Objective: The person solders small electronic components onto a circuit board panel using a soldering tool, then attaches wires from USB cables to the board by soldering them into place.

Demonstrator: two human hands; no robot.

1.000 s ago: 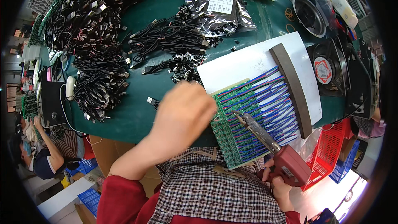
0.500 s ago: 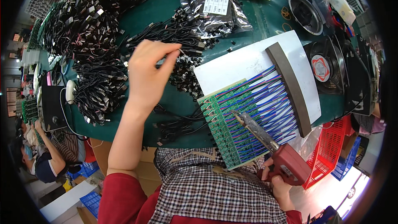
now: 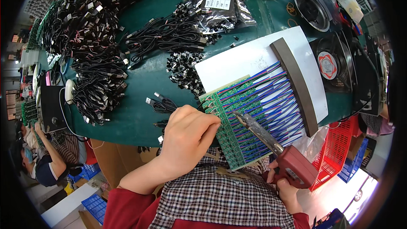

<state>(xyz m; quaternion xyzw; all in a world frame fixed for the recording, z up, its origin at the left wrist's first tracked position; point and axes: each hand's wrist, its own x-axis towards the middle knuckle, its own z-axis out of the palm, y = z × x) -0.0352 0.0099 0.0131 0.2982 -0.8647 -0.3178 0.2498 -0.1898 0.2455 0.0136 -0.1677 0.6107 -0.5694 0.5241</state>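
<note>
My right hand [image 3: 287, 190] is wrapped round the dark red handle of a soldering gun [image 3: 296, 167]. The gun's tip points up and left over a green circuit board panel [image 3: 231, 138]. Rows of thin blue and red wires [image 3: 271, 101] run from the panel to a curved dark bar [image 3: 296, 87], which lies across them on a white board [image 3: 237, 63]. At the panel's left edge my left hand [image 3: 186, 140] is closed in a pinch of thumb and forefinger. What sits in the pinch is hidden or too small to name. A black USB cable [image 3: 163, 103] lies just beyond that hand.
Large heaps of black USB cables [image 3: 91, 38] cover the left of the green table. Small black connectors [image 3: 186, 72] lie loose beside a clear bag [image 3: 220, 8] of dark parts. A metal dish [image 3: 311, 10] and a fan [image 3: 333, 63] stand at right, with a red crate [image 3: 335, 157] below.
My left hand has come down and to the right, from over the cables and connectors to the panel's left edge, still pinched. The soldering gun has hardly moved.
</note>
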